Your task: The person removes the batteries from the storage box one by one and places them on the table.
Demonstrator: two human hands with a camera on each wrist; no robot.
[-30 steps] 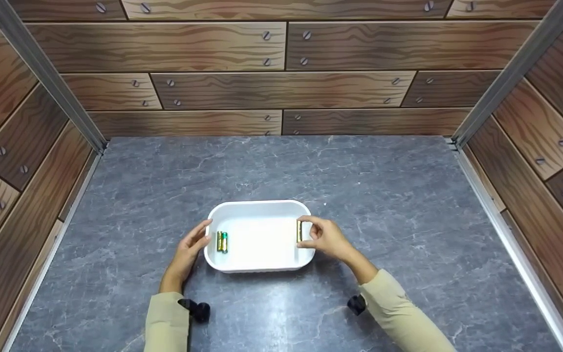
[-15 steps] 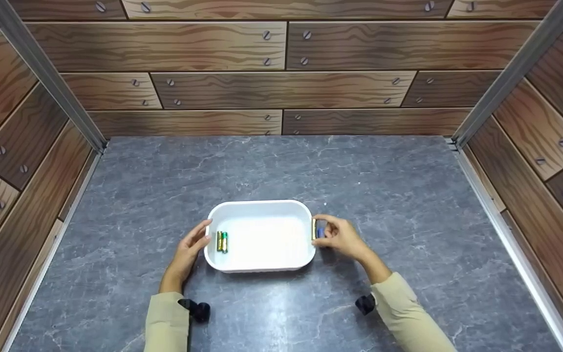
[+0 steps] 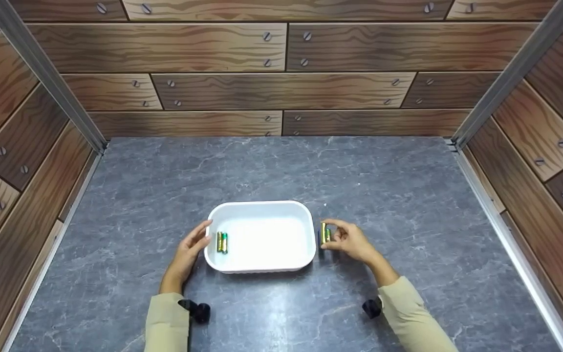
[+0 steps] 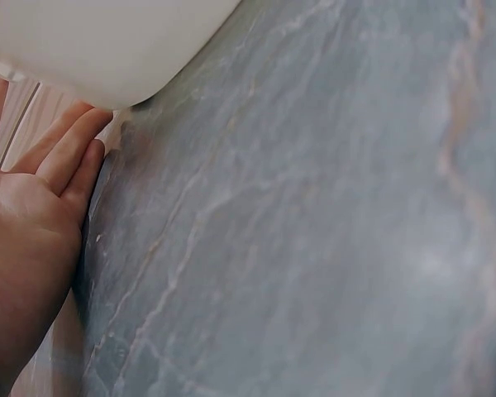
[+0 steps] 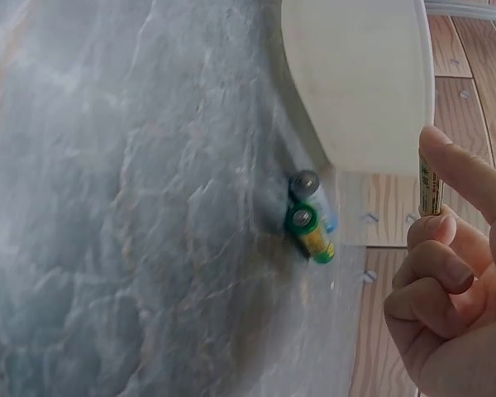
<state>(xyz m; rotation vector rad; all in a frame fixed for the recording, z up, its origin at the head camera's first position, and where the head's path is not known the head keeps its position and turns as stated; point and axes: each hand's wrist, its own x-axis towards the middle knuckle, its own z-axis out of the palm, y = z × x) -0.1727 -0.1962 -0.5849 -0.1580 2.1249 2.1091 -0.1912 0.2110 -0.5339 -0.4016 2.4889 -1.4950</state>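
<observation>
A white plastic tray (image 3: 262,269) stands on the table, with two gold-and-green batteries (image 3: 222,242) side by side at its left end. At the tray's left wall, my left hand (image 3: 187,254) touches the rim with its fingers extended. My right hand (image 3: 352,242) pinches a gold battery (image 5: 431,186) between thumb and index finger, just outside the tray's right wall; its other fingers are curled. On the tabletop below that hand lie a green battery (image 5: 311,235) and a blue-and-silver battery (image 5: 314,196), close together. The left wrist view shows my left hand (image 4: 33,207) by the tray's outer wall (image 4: 99,50).
The tabletop (image 3: 281,171) is grey and marbled. Wood-patterned panels (image 3: 281,90) rise at the back and both sides, with metal posts (image 3: 52,73) at the corners. A tiny white speck (image 3: 325,204) lies behind my right hand.
My right hand has moved right with the gold battery, from above the tray's right end to outside it. The green battery on the table now shows beside it. The left hand has stayed put.
</observation>
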